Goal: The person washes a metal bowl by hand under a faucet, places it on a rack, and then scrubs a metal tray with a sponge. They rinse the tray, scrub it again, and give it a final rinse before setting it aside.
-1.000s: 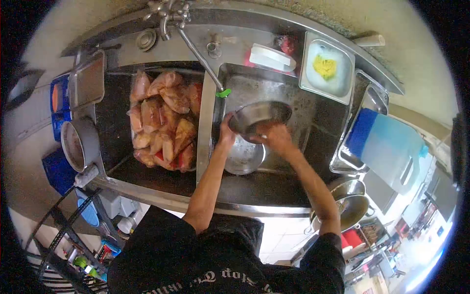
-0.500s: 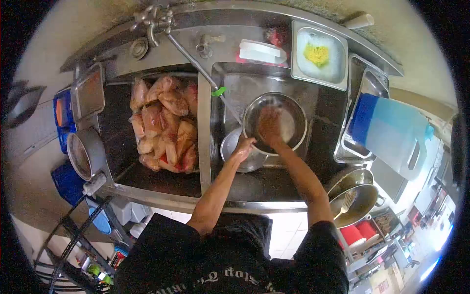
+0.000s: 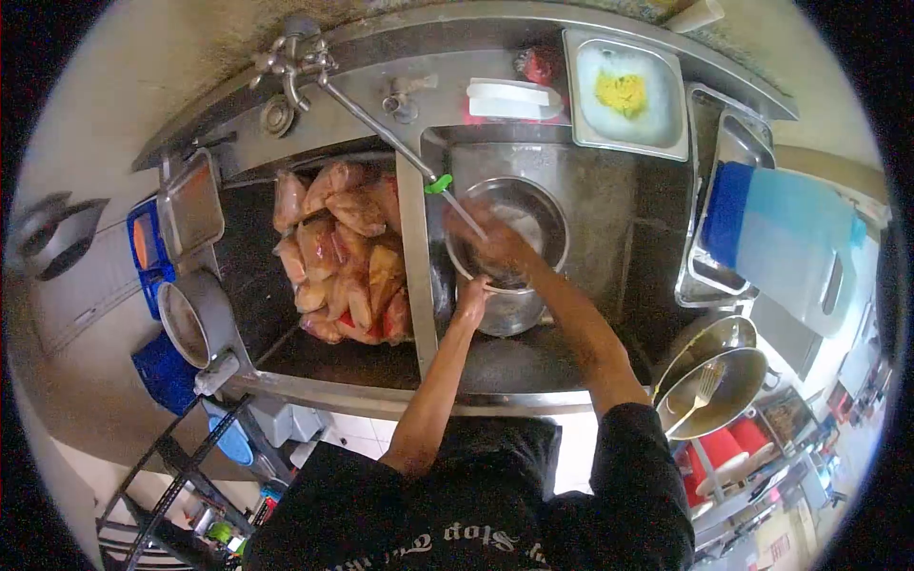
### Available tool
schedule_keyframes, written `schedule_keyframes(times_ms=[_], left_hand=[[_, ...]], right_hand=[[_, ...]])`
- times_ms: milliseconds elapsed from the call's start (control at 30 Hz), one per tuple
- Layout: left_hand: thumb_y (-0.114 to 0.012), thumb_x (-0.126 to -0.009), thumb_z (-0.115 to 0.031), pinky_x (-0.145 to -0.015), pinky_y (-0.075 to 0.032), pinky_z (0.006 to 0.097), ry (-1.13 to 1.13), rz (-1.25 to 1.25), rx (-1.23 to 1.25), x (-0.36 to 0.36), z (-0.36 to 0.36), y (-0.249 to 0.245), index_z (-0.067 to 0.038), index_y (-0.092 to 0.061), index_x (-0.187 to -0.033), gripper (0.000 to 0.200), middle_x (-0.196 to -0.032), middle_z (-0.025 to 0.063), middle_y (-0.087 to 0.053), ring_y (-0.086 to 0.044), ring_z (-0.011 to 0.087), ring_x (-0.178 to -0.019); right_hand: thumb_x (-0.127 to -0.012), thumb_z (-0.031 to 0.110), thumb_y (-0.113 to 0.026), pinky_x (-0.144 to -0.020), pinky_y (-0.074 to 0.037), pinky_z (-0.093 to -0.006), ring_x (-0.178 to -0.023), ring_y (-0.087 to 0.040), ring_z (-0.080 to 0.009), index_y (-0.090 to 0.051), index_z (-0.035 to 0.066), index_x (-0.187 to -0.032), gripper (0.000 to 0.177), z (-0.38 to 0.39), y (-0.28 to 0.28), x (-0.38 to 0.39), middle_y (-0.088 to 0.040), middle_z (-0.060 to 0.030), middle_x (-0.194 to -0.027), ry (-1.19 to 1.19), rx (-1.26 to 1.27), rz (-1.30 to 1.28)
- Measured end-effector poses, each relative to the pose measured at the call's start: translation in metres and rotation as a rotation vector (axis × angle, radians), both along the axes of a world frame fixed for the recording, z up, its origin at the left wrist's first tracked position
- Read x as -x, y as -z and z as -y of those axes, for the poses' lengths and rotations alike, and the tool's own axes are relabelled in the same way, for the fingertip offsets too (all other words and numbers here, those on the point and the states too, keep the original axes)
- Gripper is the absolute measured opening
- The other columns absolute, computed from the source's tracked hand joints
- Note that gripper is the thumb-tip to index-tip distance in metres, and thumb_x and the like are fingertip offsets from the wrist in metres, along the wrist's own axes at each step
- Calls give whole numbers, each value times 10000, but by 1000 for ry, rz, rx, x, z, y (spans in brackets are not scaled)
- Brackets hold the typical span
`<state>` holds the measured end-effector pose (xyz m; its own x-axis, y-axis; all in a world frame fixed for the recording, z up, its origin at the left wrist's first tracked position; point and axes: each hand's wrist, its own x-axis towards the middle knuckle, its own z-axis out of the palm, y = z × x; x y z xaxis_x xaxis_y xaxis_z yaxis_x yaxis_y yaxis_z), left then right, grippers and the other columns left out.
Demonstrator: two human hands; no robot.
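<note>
In the right sink basin (image 3: 595,205) I see a round metal pot (image 3: 541,202), tilted, under the tap's long spout (image 3: 376,119). A stream of water falls from the spout, which has a green piece (image 3: 438,184) at its tip. My left hand (image 3: 473,297) grips the pot's near rim, fingers closed on it. My right hand (image 3: 495,243) reaches into the pot and is smeared by motion, so its fingers and anything in them cannot be made out. Another metal vessel (image 3: 514,319) shows partly beneath the pot.
Bagged raw chicken pieces (image 3: 347,257) fill part of the left basin. A steel pan (image 3: 662,133) of suds with a yellow sponge (image 3: 622,93) stands at the back right. Plastic jug (image 3: 790,238), metal trays (image 3: 705,271), stacked pans (image 3: 733,381) and a saucepan (image 3: 195,324) surround the sink.
The pot has shifted left in the basin, under the spout, with my left hand still on its rim. My right hand has moved toward the pot's left side. The whole view has shifted slightly.
</note>
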<state>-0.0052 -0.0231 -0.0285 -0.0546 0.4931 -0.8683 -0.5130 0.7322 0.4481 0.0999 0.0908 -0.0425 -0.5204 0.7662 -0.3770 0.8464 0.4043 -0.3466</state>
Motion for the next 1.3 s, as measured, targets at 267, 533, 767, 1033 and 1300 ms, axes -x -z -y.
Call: schedule_keyframes(times_ms=[267, 533, 767, 1033, 1300], left_hand=[[-525, -613, 66, -1000, -253, 377, 151, -754, -289, -19, -14, 28, -108, -79, -1343, 872, -1329, 136, -212, -250, 309, -1219], [-547, -743, -113, -843, -445, 425, -351, 351, 40, -34, 17, 13, -110, -449, -1124, 393, -1082, 90, -480, -469, 261, -1002], [-591, -770, -243, -799, -474, 426, 34, -31, 30, -22, 2, 35, -101, -403, -1153, 450, -1041, 84, -507, -518, 240, -929], [-570, -781, -356, -975, -250, 378, 380, -919, -360, -9, -49, -3, 6, -318, -1224, 625, -1218, 163, -412, -422, 303, -1087], [-411, -867, -427, -879, -407, 347, -191, 248, -242, -9, -66, 18, -84, -491, -1107, 425, -1077, 57, -548, -506, 201, -1001]], right_hand=[[-847, 437, -390, -974, -129, -594, -1295, -69, -353, -320, 111, -1303, 564, 43, 28, -69, -35, -147, -1418, 128, 149, 149], [-732, 121, -580, -946, -315, -381, -1102, -435, -335, -443, 7, -1166, 469, 31, 57, -133, -489, -207, -1143, 785, -93, -514], [-676, -55, -455, -853, -401, -334, -990, -534, -274, -439, -20, -1144, 470, -1, -19, -120, -563, -193, -1017, 735, -7, -598], [-647, -56, -494, -747, -485, -384, -1027, -499, -354, -497, -2, -1089, 445, 11, -67, -78, -529, -189, -1101, 679, -51, -217], [-722, 102, -597, -857, -379, -424, -1036, -448, -308, -531, 7, -966, 269, 57, -88, -45, -494, -149, -1061, 86, -298, -370]])
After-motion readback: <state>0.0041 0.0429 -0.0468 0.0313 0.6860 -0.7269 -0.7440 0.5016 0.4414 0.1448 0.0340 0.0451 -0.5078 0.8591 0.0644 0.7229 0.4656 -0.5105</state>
